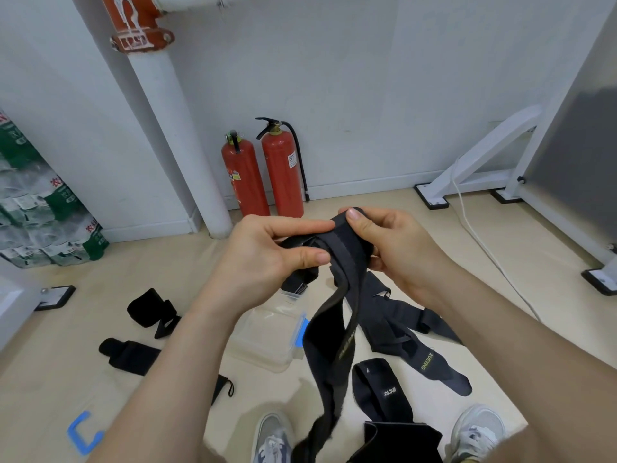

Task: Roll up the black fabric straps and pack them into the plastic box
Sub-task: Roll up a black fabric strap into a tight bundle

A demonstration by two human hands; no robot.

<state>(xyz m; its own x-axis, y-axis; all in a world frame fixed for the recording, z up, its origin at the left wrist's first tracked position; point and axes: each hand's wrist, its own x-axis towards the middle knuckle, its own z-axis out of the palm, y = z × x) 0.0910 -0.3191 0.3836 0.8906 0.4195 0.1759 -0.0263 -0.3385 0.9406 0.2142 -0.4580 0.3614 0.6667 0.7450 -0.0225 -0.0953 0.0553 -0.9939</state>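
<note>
Two hands, the left hand point(267, 252) and the right hand point(394, 248), each have their grip pinched on one black strap point(337, 329), held above the beige floor point(133, 262). The clear plastic box point(267, 342) sits on the floor beneath, with further straps point(150, 310) lying around it. Two red fire extinguishers point(282, 172) stand against the white wall point(367, 95), beside a white pipe point(180, 145).

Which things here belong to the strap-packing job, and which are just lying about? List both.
Job: held strap, gripped by left hand and right hand; plastic box; loose straps on floor; rolled straps.
Lying about: fire extinguishers; water bottle packs; white cable.
</note>
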